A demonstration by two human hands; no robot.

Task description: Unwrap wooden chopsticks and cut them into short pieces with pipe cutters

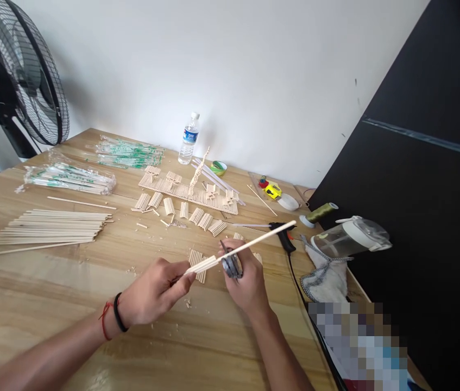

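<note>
we counted two hands over one wooden table [197, 353]; our left hand [158, 290] was closed, thumb and fingers pinching one small bundle of short sticks [202, 265]; our right hand [248, 285] was curled around one pair of grey pliers [232, 266], held at one long stick [264, 239] that slanted up rightward from the bundle; we could not tell whether the pliers bit into it; just behind the bundle lay one slatted panel [194, 257], partly hidden; beyond it we counted seven slatted pieces [168, 206] in a curved row, then one long platform [181, 191] bearing four small stacks [152, 170] and one tall tower [198, 174]; to the left we had two plastic-wrapped bundles [70, 178] and one pile of sticks [54, 228], too tightly laid to count; one bottle [189, 140] stood near the wall [254, 81]; one glue gun [284, 237] lay right of our hands; the wall closed the back edge, and a black panel [429, 217] bordered the right, where one jug [338, 239] and one spool [321, 215] narrowed our space; our widest room lay around the left forearm [70, 343].
</note>
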